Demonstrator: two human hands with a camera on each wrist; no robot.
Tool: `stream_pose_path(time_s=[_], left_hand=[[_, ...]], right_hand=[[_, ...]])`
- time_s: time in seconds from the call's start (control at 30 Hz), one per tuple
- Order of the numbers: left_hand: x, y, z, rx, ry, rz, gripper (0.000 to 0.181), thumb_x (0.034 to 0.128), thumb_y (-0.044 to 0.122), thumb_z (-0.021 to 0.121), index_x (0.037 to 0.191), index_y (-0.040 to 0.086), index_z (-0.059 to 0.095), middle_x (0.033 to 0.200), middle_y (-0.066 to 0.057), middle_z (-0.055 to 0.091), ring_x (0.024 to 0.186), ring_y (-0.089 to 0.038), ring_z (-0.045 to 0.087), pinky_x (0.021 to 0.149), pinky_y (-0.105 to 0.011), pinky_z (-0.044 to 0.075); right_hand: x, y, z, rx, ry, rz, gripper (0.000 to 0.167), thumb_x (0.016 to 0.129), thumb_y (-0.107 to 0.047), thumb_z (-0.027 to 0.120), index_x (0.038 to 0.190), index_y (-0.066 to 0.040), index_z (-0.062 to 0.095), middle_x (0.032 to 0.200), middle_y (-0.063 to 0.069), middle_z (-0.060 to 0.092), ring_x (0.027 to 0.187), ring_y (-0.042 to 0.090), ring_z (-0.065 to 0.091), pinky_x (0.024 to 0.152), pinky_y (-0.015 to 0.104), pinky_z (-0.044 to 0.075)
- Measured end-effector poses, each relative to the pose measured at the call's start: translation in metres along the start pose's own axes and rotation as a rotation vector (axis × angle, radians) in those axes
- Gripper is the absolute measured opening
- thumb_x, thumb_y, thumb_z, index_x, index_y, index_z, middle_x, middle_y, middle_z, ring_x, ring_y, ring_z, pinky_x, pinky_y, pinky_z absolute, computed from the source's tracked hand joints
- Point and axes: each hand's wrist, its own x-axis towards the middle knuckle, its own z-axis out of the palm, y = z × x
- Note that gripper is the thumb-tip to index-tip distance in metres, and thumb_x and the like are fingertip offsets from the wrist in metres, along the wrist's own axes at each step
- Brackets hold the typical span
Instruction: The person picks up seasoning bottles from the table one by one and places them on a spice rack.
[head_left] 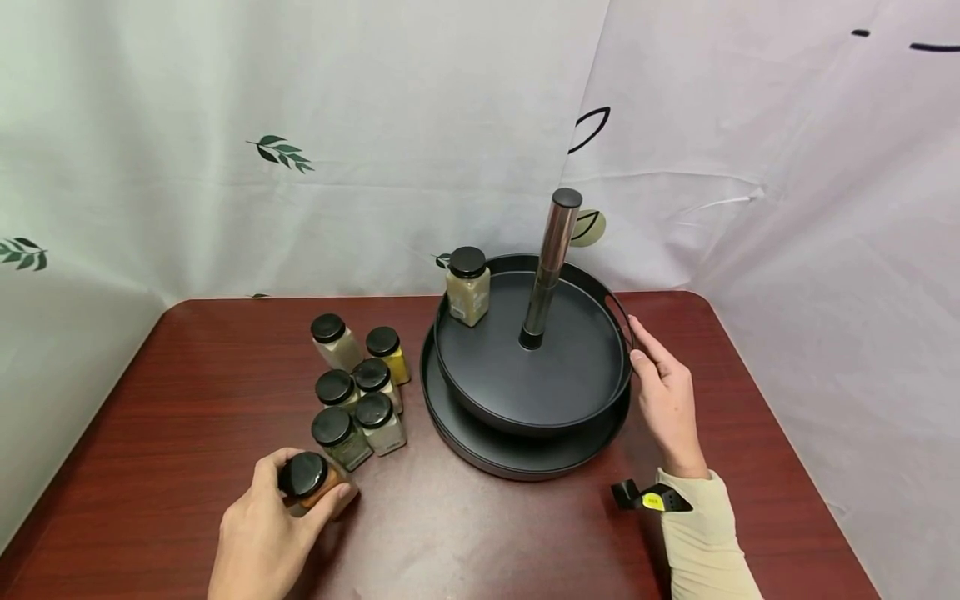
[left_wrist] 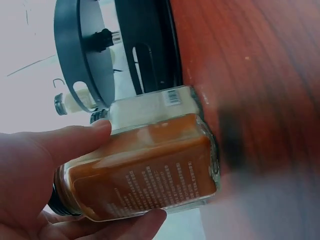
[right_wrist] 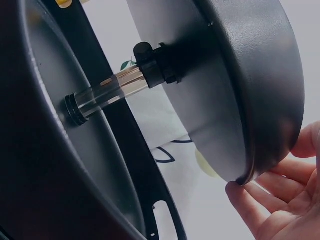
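My left hand (head_left: pixel 262 525) grips a square glass spice jar (head_left: pixel 327 482) with a black lid, at the near left of the table. Orange-brown powder fills this jar, and printed text shows on its side in the left wrist view. My right hand (head_left: pixel 667 404) holds the right edge of the upper tier (head_left: pixel 517 387) of a black two-tier round tray, beside its handle cutout. In the right wrist view, the fingertips (right_wrist: pixel 239 192) touch the tier's lower edge. One spice jar (head_left: pixel 468 296) with pale contents stands upright on the upper tier, at its back left.
Several black-lidded spice jars (head_left: pixel 382 433) stand grouped left of the tray's lower tier (head_left: pixel 517 467). A clear-and-dark post (head_left: pixel 551 258) rises from the upper tier. A white patterned curtain (head_left: pixel 375 167) hangs behind the red-brown table (head_left: pixel 450 542).
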Motion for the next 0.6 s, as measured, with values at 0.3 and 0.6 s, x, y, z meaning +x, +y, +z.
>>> stream_pose_path(time_s=[0.3,0.6], left_hand=[[-0.001,0.010,-0.013,0.006,-0.020,0.039,0.074,0.0686,0.025,0.095,0.124,0.003,0.050,0.083,-0.011,0.071,0.070,-0.031,0.072,0.062,-0.051,0.056],[0.000,0.024,-0.025,-0.001,0.045,0.073,0.074,0.0649,0.030,0.096,0.123,0.009,0.055,0.091,-0.005,0.070,0.073,-0.026,0.071,0.063,-0.041,0.057]], right_hand=[[-0.001,-0.004,-0.001,-0.012,-0.007,0.001,0.041,0.105,-0.009,0.048,0.143,-0.021,0.056,0.142,0.005,0.058,0.132,0.009,0.051,0.100,0.013,0.040],[-0.001,-0.003,-0.001,-0.006,-0.008,0.003,0.040,0.106,-0.010,0.048,0.144,-0.018,0.056,0.141,0.008,0.058,0.130,0.006,0.052,0.099,0.013,0.041]])
